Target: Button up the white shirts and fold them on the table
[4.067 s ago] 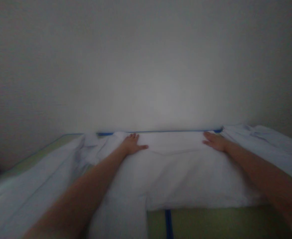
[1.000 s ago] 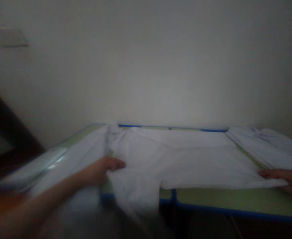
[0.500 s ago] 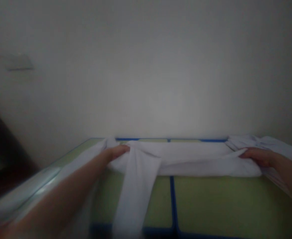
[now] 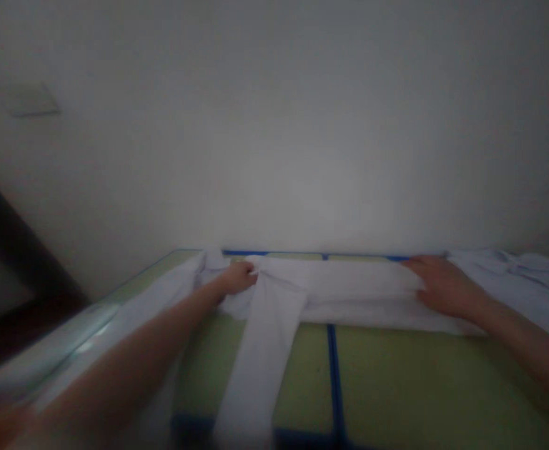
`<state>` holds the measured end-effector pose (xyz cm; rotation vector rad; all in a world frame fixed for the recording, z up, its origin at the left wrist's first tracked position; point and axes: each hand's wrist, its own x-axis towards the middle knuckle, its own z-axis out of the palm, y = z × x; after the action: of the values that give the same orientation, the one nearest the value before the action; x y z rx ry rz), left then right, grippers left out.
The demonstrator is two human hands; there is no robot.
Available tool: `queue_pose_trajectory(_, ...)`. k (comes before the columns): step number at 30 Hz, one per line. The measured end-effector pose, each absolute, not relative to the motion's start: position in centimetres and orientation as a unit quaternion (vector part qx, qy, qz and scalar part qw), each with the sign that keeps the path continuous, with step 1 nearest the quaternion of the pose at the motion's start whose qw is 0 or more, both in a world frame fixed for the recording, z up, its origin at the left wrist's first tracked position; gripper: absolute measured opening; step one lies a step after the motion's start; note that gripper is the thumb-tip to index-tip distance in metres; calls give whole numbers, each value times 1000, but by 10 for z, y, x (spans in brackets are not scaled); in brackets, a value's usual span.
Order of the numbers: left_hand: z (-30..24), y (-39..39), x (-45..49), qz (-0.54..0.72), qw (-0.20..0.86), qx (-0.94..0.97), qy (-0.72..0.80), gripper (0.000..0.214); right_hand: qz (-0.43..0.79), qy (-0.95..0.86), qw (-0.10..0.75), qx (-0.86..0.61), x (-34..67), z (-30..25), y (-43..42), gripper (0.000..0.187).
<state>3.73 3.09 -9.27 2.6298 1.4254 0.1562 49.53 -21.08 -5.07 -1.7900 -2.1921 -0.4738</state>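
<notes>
A long white cloth garment (image 4: 349, 281) lies folded in a band across the far side of a green mat with blue edging (image 4: 419, 375). A sleeve-like strip (image 4: 260, 369) of it runs from the band toward me. At the band's left end, my left hand (image 4: 239, 278) is closed, its fingers pinching the cloth near the top of that strip. My right hand (image 4: 443, 284) rests on the band's right part, thumb and fingers apart over the fabric. The exact kind of garment is blurred.
More white fabric (image 4: 522, 281) lies bunched at the right, and another white length (image 4: 157, 306) stretches along the left under my forearm. A pale wall (image 4: 293, 137) rises right behind the mat. A dark slanted beam (image 4: 16, 237) stands at the left.
My right hand has let go of the raised cloth edge and moved left, now spread on the band, which lies flatter. My left hand keeps its pinch, shifted slightly right in view.
</notes>
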Motion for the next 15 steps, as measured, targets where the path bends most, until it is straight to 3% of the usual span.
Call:
queue_pose_trajectory(2,-100,28,38,56,61,876,475,27,-101,-823,150,-539,421,-42,-210,46)
queue_pose_trajectory(4,-106,26,38,59,48,876,476,25,2,-853,162,-496,345,-39,-215,29)
queue_pose_trajectory(5,-108,26,37,61,41,876,476,24,53,-855,167,-487,311,-40,-218,30)
queue_pose_trajectory(7,-110,25,36,66,29,877,476,24,129,-861,138,-472,256,-46,-222,51)
queue_pose_trajectory(10,-111,24,33,78,18,878,471,23,143,-843,83,-512,207,-57,-218,68)
queue_pose_trajectory(15,-112,24,28,93,19,875,475,23,74,-842,34,-533,185,-61,-212,71)
